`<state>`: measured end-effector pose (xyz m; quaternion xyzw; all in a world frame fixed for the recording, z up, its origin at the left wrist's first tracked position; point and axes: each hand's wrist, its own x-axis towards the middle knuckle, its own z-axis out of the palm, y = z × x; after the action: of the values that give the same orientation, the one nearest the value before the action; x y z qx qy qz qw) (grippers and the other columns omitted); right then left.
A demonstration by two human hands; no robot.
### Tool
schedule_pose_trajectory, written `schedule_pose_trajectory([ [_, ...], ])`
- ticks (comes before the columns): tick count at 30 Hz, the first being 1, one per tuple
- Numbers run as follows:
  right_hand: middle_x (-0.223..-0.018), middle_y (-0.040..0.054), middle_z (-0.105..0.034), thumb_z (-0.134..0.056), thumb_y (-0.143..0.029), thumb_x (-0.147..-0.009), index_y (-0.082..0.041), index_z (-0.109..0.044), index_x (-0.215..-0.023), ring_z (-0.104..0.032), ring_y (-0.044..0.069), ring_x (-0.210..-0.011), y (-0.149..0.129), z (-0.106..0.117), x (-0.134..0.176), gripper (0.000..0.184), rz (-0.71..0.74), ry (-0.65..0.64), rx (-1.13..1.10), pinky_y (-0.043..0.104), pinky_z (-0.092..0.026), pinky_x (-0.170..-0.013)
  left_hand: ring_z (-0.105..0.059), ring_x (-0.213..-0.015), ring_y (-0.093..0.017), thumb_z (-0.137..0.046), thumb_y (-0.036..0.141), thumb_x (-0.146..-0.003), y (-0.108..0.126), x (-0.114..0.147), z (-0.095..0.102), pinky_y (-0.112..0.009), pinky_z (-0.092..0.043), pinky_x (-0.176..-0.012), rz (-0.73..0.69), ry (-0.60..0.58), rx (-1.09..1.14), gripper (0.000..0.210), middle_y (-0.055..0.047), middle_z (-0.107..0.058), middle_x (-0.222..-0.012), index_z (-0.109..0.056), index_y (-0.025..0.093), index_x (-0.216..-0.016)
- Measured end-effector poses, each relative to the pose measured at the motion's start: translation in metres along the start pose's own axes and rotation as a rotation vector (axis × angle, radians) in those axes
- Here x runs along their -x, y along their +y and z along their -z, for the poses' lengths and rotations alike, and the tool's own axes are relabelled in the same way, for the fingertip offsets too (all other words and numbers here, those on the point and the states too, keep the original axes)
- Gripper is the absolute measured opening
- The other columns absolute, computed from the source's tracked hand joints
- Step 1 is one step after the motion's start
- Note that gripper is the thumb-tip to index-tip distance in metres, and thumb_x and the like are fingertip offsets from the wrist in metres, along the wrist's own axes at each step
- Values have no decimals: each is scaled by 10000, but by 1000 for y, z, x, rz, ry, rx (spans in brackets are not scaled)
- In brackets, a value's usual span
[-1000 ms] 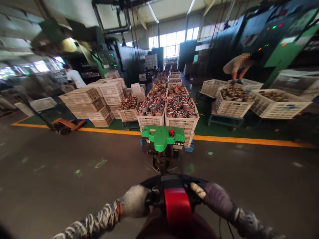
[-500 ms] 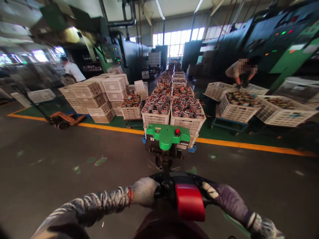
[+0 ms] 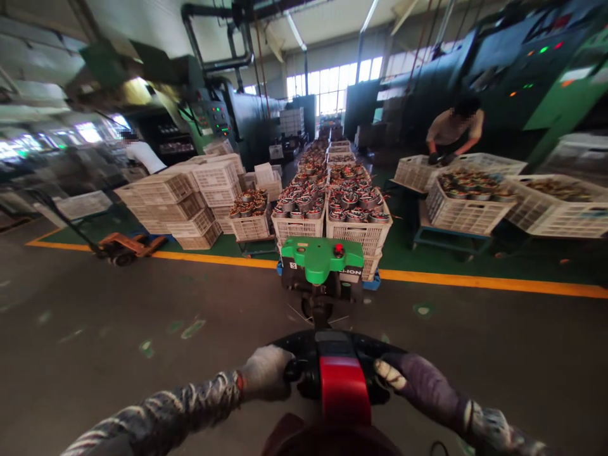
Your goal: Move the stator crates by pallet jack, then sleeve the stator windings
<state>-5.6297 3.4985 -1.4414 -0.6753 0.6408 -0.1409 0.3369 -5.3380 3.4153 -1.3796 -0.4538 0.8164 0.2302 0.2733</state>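
Observation:
My left hand (image 3: 267, 372), in a pale knit glove, is wrapped round the left grip of a black and red control handle (image 3: 346, 386). On the other grip, my right hand (image 3: 414, 379) is closed, in a purple-grey glove with light fingertips. The handle belongs to an electric pallet truck (image 3: 316, 256) with a green top and a red button. Beyond it, white plastic crates (image 3: 357, 235) are stacked on a blue base, filled with round metal parts that have red, white and black wires. The handle covers part of the fingers of both hands.
A yellow floor line (image 3: 437, 278) crosses ahead. An orange hand pallet truck (image 3: 130, 247) and stacked white crates (image 3: 161, 190) stand left. On the right, a person (image 3: 453, 130) bends over crates on a wheeled blue cart (image 3: 451, 235). Green machines (image 3: 218, 117) flank the aisle.
The control handle and both my hands have shifted slightly left, the handle now straighter. The person on the right has moved their hands to the left crate. My grip stays closed.

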Motion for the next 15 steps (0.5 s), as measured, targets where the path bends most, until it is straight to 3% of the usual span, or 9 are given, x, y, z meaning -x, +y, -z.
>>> schedule_pose_trajectory([
  [5,-734,79,-689,-134,-786,-850,-214,-665,-702,-612,209,-695,1,8,-28,795,-25,-55,-61,314,-469,-664,-699,-841,-249,-640,279,-637,-8,-21,18,-275,-517,-675,65,-26,8,246,-24,-727,-870,-717,276,-871],
  [11,-802,85,-704,-125,-817,-833,-211,-679,-762,-627,210,-719,3,29,-61,824,-71,-32,-95,313,-477,-684,-700,-804,-246,-630,246,-583,-28,-55,51,-277,-513,-635,-51,10,0,249,-1,-719,-833,-702,278,-819],
  [15,-739,87,-690,-109,-848,-813,-206,-652,-711,-612,206,-665,0,47,-78,848,-96,-13,-87,307,-472,-637,-710,-786,-274,-642,275,-583,-29,-69,77,-290,-509,-608,-62,-46,-18,239,-26,-729,-819,-712,257,-811],
])
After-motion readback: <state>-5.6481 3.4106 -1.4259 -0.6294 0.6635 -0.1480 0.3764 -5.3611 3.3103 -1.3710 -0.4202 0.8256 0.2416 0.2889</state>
